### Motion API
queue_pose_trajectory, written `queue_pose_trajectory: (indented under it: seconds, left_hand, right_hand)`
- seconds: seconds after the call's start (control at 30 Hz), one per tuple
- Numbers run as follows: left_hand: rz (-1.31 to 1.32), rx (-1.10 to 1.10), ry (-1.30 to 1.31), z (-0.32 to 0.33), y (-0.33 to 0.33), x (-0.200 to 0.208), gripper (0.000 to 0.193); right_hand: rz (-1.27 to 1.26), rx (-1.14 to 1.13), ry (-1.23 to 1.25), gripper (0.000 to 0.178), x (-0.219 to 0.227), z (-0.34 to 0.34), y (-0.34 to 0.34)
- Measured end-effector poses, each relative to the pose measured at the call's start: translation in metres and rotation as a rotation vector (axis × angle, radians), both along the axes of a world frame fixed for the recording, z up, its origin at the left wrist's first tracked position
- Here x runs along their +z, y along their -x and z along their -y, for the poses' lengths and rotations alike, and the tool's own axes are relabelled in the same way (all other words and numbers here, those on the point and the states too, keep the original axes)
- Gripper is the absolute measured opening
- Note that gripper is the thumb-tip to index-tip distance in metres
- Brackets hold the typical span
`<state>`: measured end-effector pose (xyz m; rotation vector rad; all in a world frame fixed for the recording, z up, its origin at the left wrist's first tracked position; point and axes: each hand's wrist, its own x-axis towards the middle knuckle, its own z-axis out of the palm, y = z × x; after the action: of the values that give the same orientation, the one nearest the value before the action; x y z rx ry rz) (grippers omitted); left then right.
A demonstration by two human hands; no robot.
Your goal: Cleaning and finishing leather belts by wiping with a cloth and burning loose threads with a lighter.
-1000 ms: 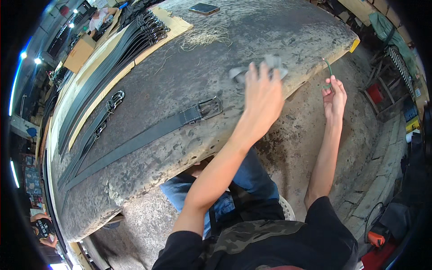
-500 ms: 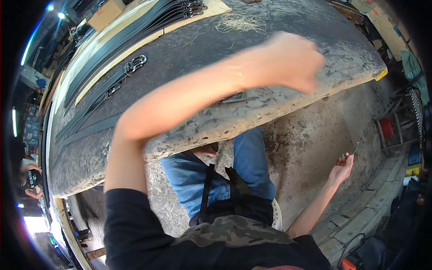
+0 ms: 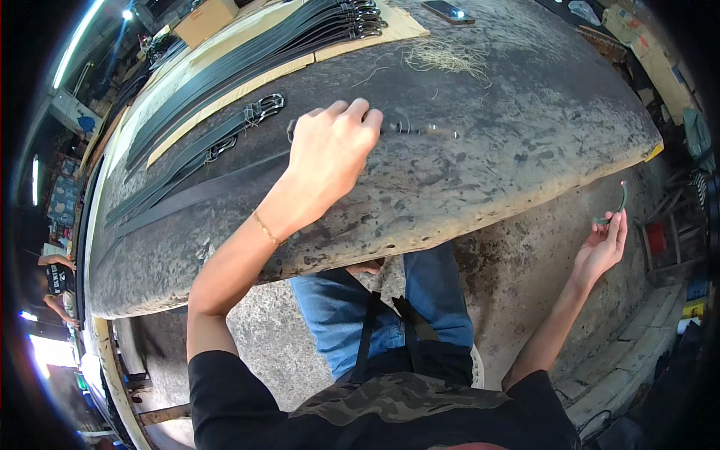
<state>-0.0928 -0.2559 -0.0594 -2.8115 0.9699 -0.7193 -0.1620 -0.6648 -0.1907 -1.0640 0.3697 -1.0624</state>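
Observation:
My left hand (image 3: 330,146) is closed over a black belt (image 3: 217,189) on the dark worktable (image 3: 517,142). The strap runs in from the left, and a blurred metal buckle (image 3: 427,130) shows just right of the knuckles. What lies under the fingers is hidden. Off the table's right side, my right hand (image 3: 600,247) pinches a thin, curved green stick (image 3: 623,198) with a bright reddish tip. Left of my left hand lie more black belts (image 3: 184,169), with a silver buckle (image 3: 265,109) at their end.
A row of black belts (image 3: 255,56) with buckles lies on pale boards (image 3: 375,45) at the back left. Beyond my left hand are a heap of pale thread (image 3: 448,58) and a phone (image 3: 448,11). Another person (image 3: 58,285) stands far left.
My left hand has swept left across the table and come down closed on the belt. The right hand still pinches the green stick. The view has shifted slightly.

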Motion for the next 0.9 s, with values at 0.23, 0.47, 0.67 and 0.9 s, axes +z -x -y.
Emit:
queue_pose_trajectory:
  seconds: [0.23, 0.47, 0.67, 0.9]
  left_hand:
    - [-0.321, -0.106, 0.095, -0.013, 0.021, -0.019, 0.025]
    - [-0.499, -0.124, 0.485, -0.012, -0.002, -0.014, 0.026]
    - [-0.521, -0.248, 0.234, 0.011, -0.042, -0.014, 0.032]
    - [-0.417, -0.409, 0.465, 0.003, -0.048, -0.044, 0.011]
  right_hand:
    - [0.018, 0.252, 0.178, 0.026, 0.049, -0.063, -0.01]
    - [0.113, 0.698, 0.048, 0.025, 0.078, -0.12, -0.063]
    - [0.007, 0.987, -0.089, 0.022, 0.089, -0.158, -0.132]
    - [-0.228, 1.103, -0.084, 0.017, 0.076, -0.152, -0.17]
